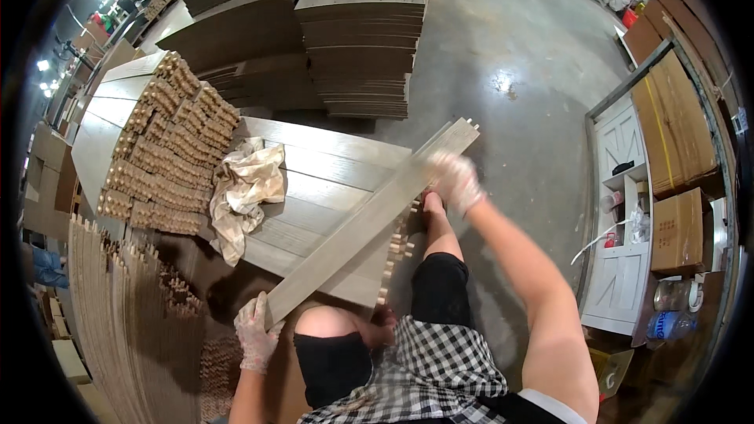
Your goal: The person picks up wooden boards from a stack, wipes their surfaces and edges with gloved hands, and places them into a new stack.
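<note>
A long grey-brown wooden board (357,228) with small pegs at its far end lies slantwise across my lap and a stack of similar boards. My left hand (255,330), in a clear thin glove, is closed on the board's near left end. Near the far right end, my right hand (455,180), also gloved, rests over the board's face and edge. Motion blurs its fingers, so I cannot tell whether it holds anything. A crumpled cream cloth (246,192) lies on the stacked boards (330,157) to the left of the held board.
Pegged boards (169,149) are piled at the left, with more upright boards (126,322) below them. Tall stacks of dark panels (357,47) stand ahead. On the right are a white cabinet (616,283), a cardboard box (677,232) and a plastic bottle (670,325).
</note>
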Available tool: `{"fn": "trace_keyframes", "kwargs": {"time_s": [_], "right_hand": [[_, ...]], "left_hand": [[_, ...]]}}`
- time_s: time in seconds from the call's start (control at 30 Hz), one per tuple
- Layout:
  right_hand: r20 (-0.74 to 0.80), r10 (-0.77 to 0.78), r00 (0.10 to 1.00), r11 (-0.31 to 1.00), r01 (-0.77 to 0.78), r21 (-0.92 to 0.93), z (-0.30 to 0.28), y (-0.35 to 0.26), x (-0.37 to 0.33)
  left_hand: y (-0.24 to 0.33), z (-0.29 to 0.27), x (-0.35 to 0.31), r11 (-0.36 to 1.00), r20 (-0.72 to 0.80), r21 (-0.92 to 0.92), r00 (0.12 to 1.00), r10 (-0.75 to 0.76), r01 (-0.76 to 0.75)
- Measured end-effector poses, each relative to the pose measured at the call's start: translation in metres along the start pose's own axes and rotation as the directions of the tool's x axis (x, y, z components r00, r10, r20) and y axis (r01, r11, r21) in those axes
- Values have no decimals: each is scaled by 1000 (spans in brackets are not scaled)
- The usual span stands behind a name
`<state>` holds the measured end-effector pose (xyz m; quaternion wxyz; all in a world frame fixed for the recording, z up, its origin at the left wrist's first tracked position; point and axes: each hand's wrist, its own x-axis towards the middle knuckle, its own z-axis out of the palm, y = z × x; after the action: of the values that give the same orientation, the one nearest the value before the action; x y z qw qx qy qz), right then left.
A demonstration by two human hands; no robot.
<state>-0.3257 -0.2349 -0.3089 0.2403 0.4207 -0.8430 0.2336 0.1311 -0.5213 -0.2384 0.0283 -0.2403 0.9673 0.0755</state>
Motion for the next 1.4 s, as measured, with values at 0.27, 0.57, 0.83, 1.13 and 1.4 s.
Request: {"fn": "trace_keyframes", "kwargs": {"time_s": [0.27, 0.57, 0.83, 1.13, 1.4], "right_hand": [[206, 560, 803, 802, -462, -379, -56, 112, 67], [126, 173, 977, 985, -169, -39, 5, -79, 14], [465, -158, 871, 981, 84, 177, 19, -326, -12], [538, -116, 835, 982, 15, 188, 4, -380, -23], [483, -218, 848, 920, 14, 391, 23, -434, -43]], "left_hand": [[-3, 2, 4, 998, -40, -26, 997, 60, -61], [6, -4, 17, 996, -96, -60, 994, 54, -59], [-13, -13, -5, 997, -311, -70, 950, 4, -27], [-68, 102, -68, -331, -32, -915, 860, -509, -230], [-45, 37, -69, -470, 225, -875, 759, -610, -118]]}}
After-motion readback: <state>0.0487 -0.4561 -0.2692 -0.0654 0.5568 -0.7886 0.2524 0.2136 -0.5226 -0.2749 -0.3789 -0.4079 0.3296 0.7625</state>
